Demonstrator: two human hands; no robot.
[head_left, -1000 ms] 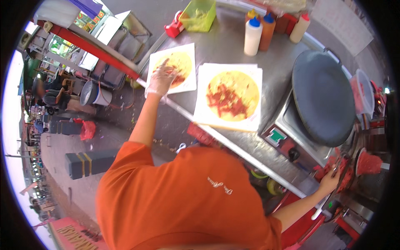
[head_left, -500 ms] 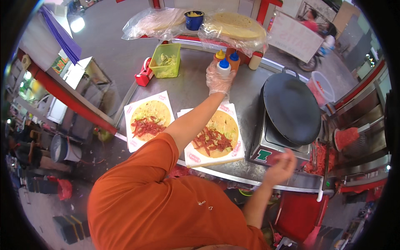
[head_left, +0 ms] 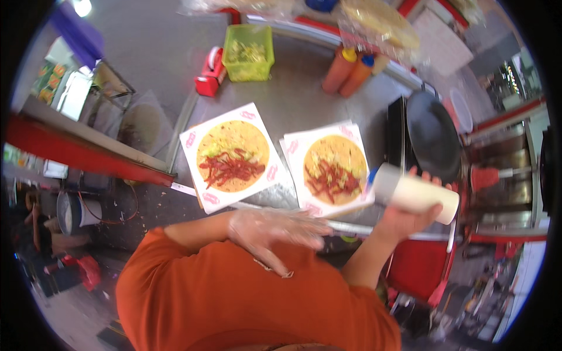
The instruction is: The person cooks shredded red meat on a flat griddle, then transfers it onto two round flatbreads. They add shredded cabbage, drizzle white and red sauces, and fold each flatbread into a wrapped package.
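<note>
My right hand [head_left: 410,217], bare, is wrapped round a squeeze bottle [head_left: 413,193] of white sauce. The bottle is tilted, its blue cap pointing left beside the right-hand flatbread. In a clear plastic glove, my left hand [head_left: 275,231] hovers before my chest with fingers stretched out and nothing in it. Two flatbreads lie flat on white paper sheets: the left flatbread [head_left: 222,131] and the right flatbread [head_left: 346,151]. Both carry shredded lettuce and strips of reddish meat [head_left: 234,169].
A green basket [head_left: 270,61] of lettuce stands at the back beside a red tape dispenser [head_left: 208,82]. Two orange-brown sauce bottles [head_left: 338,71] stand at the back right. A black pan [head_left: 433,131] rests on a stove at the right. Bagged flatbreads [head_left: 380,26] lie on the far ledge.
The white sauce bottle has left the group at the back and passed from my left hand into my right. My left hand has drawn back toward my chest. The view has shifted.
</note>
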